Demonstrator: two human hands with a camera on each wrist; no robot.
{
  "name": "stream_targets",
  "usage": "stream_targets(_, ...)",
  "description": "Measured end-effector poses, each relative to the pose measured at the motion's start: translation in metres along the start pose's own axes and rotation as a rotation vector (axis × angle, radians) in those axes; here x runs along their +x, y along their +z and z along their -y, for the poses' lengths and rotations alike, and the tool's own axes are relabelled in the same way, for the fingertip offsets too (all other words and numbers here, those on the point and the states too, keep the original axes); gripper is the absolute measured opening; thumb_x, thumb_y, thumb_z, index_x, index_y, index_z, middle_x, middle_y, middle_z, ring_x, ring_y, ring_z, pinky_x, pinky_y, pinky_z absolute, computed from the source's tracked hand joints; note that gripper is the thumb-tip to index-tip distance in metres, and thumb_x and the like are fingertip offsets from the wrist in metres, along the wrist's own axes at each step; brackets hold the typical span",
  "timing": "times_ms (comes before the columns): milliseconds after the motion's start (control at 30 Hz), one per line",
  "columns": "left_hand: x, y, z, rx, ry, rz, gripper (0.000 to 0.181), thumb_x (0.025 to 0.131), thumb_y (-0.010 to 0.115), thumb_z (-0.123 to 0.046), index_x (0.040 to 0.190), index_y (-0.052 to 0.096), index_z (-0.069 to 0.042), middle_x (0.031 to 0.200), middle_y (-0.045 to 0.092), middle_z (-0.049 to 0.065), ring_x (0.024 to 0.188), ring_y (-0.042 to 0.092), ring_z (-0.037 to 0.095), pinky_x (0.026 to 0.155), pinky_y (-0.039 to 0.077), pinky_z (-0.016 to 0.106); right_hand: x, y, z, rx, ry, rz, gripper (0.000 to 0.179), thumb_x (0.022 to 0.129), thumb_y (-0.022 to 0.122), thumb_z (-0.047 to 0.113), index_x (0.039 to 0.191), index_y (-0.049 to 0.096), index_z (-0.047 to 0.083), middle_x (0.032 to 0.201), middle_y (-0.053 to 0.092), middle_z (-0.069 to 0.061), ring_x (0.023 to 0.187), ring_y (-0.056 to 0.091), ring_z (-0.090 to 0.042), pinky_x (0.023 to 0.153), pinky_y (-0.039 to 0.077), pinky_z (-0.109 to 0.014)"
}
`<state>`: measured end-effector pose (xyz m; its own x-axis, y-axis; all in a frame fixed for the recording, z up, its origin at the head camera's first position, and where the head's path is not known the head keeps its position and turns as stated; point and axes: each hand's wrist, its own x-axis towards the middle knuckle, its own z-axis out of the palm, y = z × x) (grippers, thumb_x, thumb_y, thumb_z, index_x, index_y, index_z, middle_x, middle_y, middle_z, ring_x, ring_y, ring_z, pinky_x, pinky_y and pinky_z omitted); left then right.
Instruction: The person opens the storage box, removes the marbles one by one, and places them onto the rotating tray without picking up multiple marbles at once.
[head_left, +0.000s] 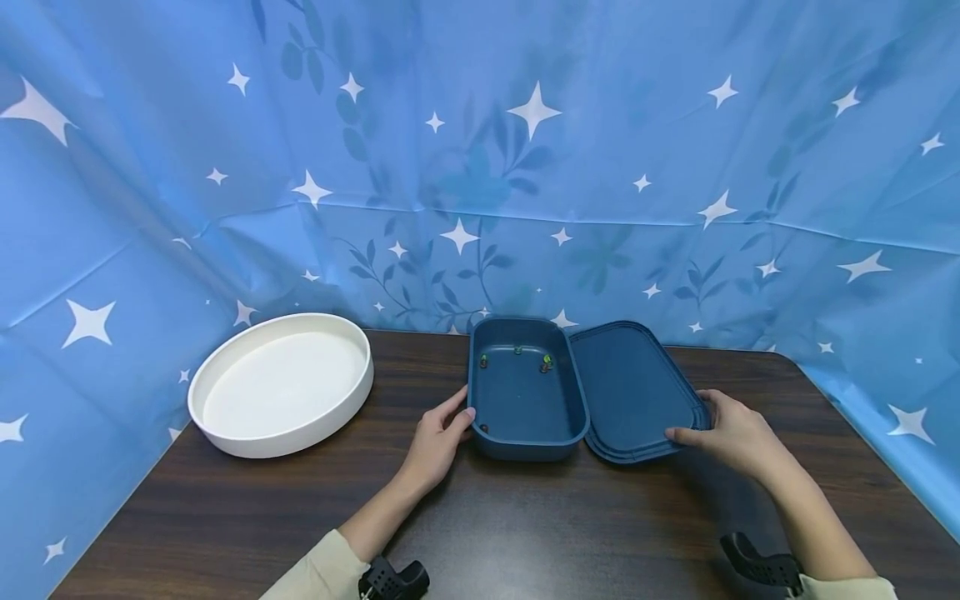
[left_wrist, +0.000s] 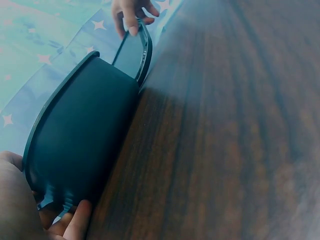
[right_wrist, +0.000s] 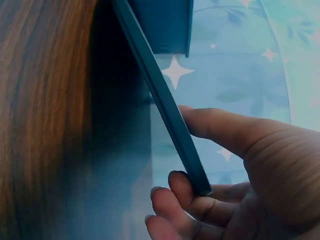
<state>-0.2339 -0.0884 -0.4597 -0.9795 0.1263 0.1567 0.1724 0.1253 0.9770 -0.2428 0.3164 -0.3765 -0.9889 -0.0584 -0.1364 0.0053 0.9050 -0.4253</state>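
Head view, and here's the box (head_left: 525, 451), uncovered on the table (head_left: 525, 533), its lid (head_left: 637, 383) tilted beside it on the right. The left hand (head_left: 435, 442) has the box's left side, fingers bent round the wall, thumb up at the rim: a hold that probably keeps the box from sliding. Across the way, the right hand (head_left: 738, 433) pinches the lid's near right corner, thumb above, fingers curled below, only the lid's thickness between them. And look at that slope! The gripped edge is up off the table, which likely gives those fingers their room underneath. Inside the box, small brown-and-green bits (head_left: 546, 364) sit scattered, too tiny to make out; the walls should stop them straying. A white tray (head_left: 281, 379) sits well apart on the left, untouched, out of both hands' way.
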Motion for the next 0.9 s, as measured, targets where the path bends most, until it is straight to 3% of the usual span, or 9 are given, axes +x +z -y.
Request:
stream_targets(267,0.0,0.0,0.0,-0.008,0.0,0.006,0.051,0.106,0.047,-0.017,0.154,0.04,-0.002,0.156,0.045,0.021,0.13,0.06,0.035,0.097,0.056,0.043,0.005,0.009,-0.011,0.064,0.042,0.114,0.109,0.086,0.071,0.057,0.147,0.023,-0.02,0.086,0.062,-0.015,0.069,0.06,-0.02,0.057,0.051,-0.035)
stream_targets(500,0.0,0.0,-0.001,-0.012,0.001,0.002,0.051,0.106,0.047,-0.019,0.154,0.04,-0.003,0.155,0.046,0.021,0.13,0.06,0.036,0.097,0.056,0.043,0.009,0.015,-0.016,0.084,0.074,0.19,0.109,0.087,0.07,0.058,0.148,0.022,-0.019,0.084,0.062,-0.013,0.073,0.06,-0.02,0.06,0.054,-0.035)
stream_targets(900,0.0,-0.001,-0.001,0.005,0.0,0.007,0.051,0.106,0.047,-0.02,0.154,0.04,-0.002,0.155,0.046,0.022,0.13,0.06,0.036,0.097,0.056,0.043,0.009,0.021,-0.02,0.081,0.081,0.207,0.108,0.086,0.07,0.059,0.148,0.024,-0.016,0.063,0.051,-0.005,0.055,0.048,-0.017,0.052,0.044,-0.033)
